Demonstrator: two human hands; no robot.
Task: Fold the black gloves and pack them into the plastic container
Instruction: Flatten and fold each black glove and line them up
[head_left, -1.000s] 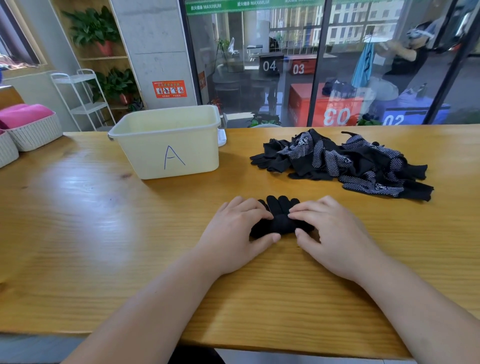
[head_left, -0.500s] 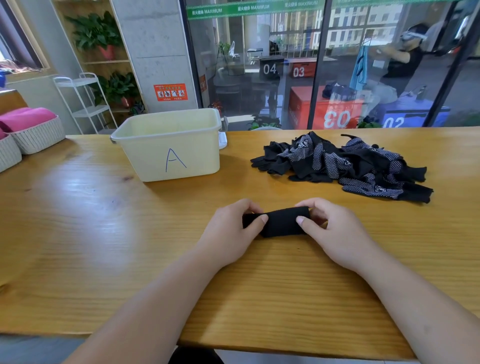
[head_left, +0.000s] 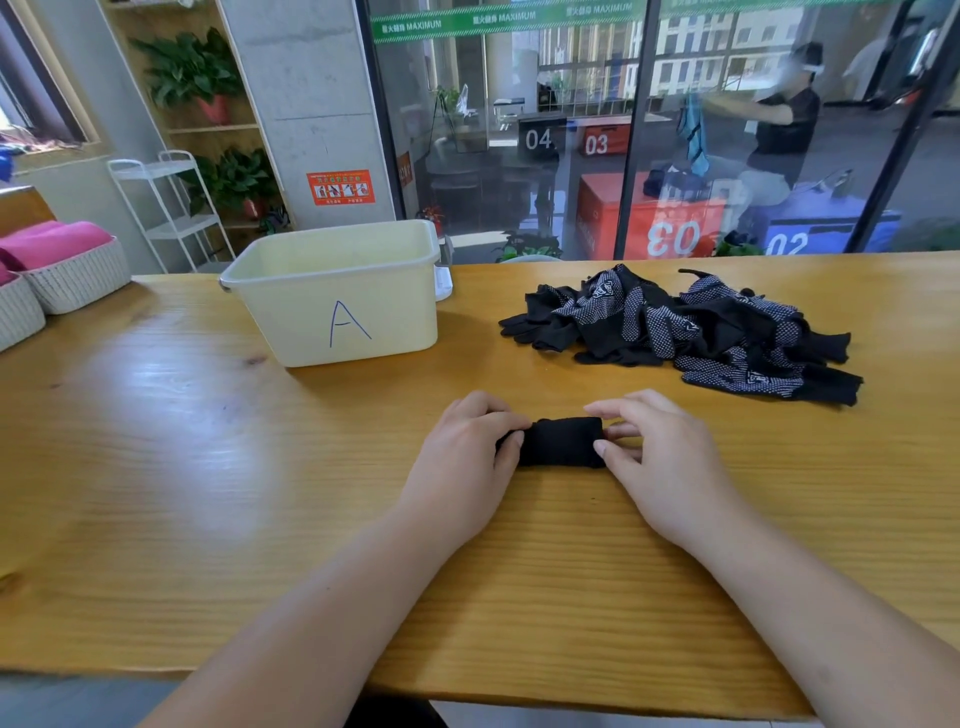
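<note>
Pinching a folded black glove bundle (head_left: 563, 441) at both ends, your left hand (head_left: 467, 457) and right hand (head_left: 660, 462) curl their fingers (head_left: 623, 408) round it as it lies on the worktop (head_left: 156, 467), straight in front of you. The plastic container (head_left: 337, 306), marked with an A, stands at 11 o'clock from the bundle, well apart. The loose pile of black gloves (head_left: 685, 332) sprawls at 1 o'clock, toward the far edge. White baskets (head_left: 78, 275) sit far off at 10 o'clock.
</note>
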